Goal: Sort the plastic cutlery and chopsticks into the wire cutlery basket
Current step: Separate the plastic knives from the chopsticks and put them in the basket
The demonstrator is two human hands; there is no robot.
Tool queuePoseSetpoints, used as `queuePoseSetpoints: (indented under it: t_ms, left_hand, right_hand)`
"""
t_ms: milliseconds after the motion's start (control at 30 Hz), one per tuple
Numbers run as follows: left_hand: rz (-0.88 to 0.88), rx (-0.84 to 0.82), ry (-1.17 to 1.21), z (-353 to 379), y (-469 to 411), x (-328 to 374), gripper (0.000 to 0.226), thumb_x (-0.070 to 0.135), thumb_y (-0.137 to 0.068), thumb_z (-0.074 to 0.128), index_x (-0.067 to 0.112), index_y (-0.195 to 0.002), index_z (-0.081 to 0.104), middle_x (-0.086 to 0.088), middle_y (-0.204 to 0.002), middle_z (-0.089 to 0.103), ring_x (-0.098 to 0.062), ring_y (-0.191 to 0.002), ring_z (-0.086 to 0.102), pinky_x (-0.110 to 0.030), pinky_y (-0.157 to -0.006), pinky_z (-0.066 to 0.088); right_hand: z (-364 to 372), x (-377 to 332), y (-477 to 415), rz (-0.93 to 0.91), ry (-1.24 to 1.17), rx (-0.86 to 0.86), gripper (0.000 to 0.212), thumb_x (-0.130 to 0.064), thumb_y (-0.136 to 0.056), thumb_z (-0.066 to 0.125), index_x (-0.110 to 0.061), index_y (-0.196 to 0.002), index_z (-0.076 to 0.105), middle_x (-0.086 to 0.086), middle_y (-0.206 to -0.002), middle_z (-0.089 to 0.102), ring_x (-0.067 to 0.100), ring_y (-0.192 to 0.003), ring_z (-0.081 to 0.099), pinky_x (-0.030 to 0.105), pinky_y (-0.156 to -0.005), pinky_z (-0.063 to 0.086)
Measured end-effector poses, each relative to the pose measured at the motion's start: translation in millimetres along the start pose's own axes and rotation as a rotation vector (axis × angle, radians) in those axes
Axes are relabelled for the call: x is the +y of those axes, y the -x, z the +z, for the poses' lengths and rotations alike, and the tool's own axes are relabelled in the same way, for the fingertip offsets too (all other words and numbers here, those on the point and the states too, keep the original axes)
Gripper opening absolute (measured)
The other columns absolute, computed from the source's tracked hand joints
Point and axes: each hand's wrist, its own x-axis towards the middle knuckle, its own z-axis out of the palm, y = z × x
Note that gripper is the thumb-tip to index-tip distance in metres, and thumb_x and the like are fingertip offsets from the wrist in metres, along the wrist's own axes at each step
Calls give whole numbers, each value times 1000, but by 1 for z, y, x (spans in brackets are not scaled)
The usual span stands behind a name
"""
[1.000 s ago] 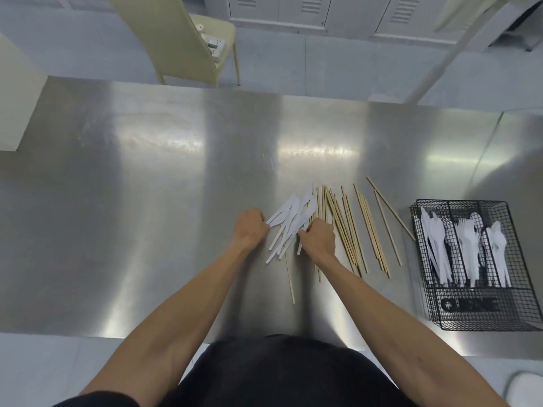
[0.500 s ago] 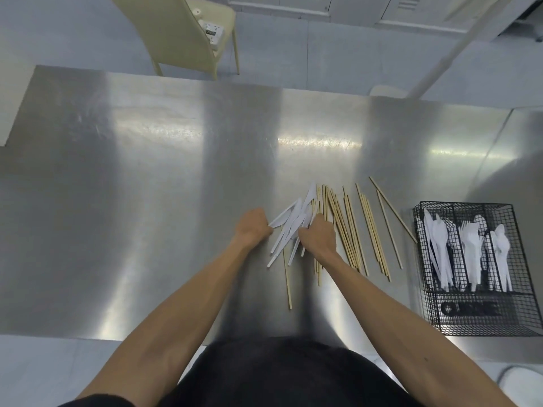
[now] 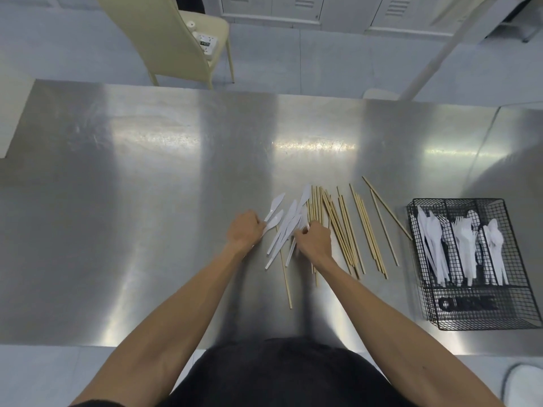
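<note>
Toward the table's (image 3: 147,201) front edge, our left hand (image 3: 245,230) pinches the fanned white knives (image 3: 286,227) by a handle; our right hand (image 3: 314,240) curls onto them. Loose chopsticks (image 3: 343,230) lie just right; at the right edge, the basket (image 3: 470,318) holds more knives, forks (image 3: 464,239), spoons (image 3: 495,239).

**Your steel table, with loose cutlery at the middle and the basket at your right**

Your brushed steel table (image 3: 147,201) fills the view, streaked with glare from the lights, and a seam (image 3: 486,142) crosses its far right corner. At its middle, near your edge, a fan of white plastic knives (image 3: 289,221) lies flat with the blades pointing away from you. Just to their right, wooden chopsticks (image 3: 346,230) lie spread roughly side by side, running away from you; some overlap. One lone chopstick (image 3: 286,277) pokes out from under the knives toward you, and two more (image 3: 385,230) lie apart at the right of the spread. Beyond them the black wire basket (image 3: 484,318) rests on the table by its right end.
</note>
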Motion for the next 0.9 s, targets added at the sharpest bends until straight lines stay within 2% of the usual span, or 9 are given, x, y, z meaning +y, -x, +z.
queuePoseSetpoints:
  t_ms: [133, 233, 300, 367, 467, 567, 700, 800, 900]
  left_hand:
    - [4, 37, -72, 4, -4, 4, 29, 27, -93, 57, -1, -97, 65, -20, -98, 70, -38, -94, 67, -41, -74, 54]
    - [66, 81, -175, 4, -5, 8, 21, 13, -93, 50, 0, -104, 63, -20, -108, 65, -39, -98, 64, -41, -77, 50]
    - [93, 102, -256, 4, -7, 11, 26, 5, -94, 46, -1, -117, 57, -19, -118, 58, -38, -104, 61, -41, -83, 48]
    - [98, 97, -290, 2, -10, 11, 28, 3, -95, 45, -1, -121, 55, -20, -121, 58, -38, -107, 60, -41, -86, 47]
    - [98, 54, -290, -4, -15, 10, 21, 4, -91, 48, 1, -110, 58, -17, -111, 63, -37, -102, 63, -40, -82, 49]
    - [79, 11, -266, -9, -17, 8, 9, 3, -80, 54, 9, -86, 56, -14, -93, 67, -37, -89, 67, -36, -68, 50]
    - [103, -12, -325, -11, -13, 4, 8, 4, -77, 56, 9, -80, 62, -15, -89, 70, -36, -84, 68, -35, -66, 51]
    - [138, 0, -417, -9, -8, 0, 15, 4, -80, 58, 3, -93, 66, -16, -97, 68, -34, -89, 67, -37, -72, 53]
    - [157, 48, -482, -5, -5, -7, 24, 4, -87, 53, 3, -110, 59, -16, -107, 66, -34, -97, 67, -39, -78, 53]
  right_hand:
    - [3, 2, -1, 13, 57, -8, 26, -17, -93, 67, -17, -74, 48, -1, -70, 53, 11, -60, 51, 23, -52, 41]
    - [3, 4, -4, 51, 102, -1, 27, -10, -93, 64, -14, -71, 47, 1, -66, 51, 12, -56, 48, 24, -51, 40]
    - [3, 4, -5, 78, 123, 6, 25, -10, -93, 64, -12, -72, 50, 2, -67, 54, 14, -56, 50, 25, -52, 41]
    - [4, 3, -6, 99, 148, 20, 24, -11, -92, 64, -12, -71, 51, 3, -67, 54, 14, -55, 49, 24, -49, 39]
    - [7, 0, -6, 114, 193, 64, 27, -10, -92, 64, -14, -69, 51, 1, -65, 53, 12, -53, 48, 22, -47, 35]
    - [10, -2, -6, 116, 208, 75, 28, -8, -93, 63, -15, -69, 51, 1, -66, 54, 12, -55, 50, 21, -48, 38]
    - [8, -2, -7, 118, 215, 58, 26, -10, -93, 64, -16, -71, 51, 1, -71, 57, 14, -60, 55, 23, -52, 45]
    - [8, -3, -7, 127, 210, 49, 26, -10, -93, 64, -16, -71, 50, 2, -70, 56, 14, -58, 53, 23, -49, 40]
    - [8, -1, -6, 134, 202, 51, 25, -12, -94, 64, -16, -73, 52, 2, -71, 57, 14, -60, 54, 23, -51, 41]
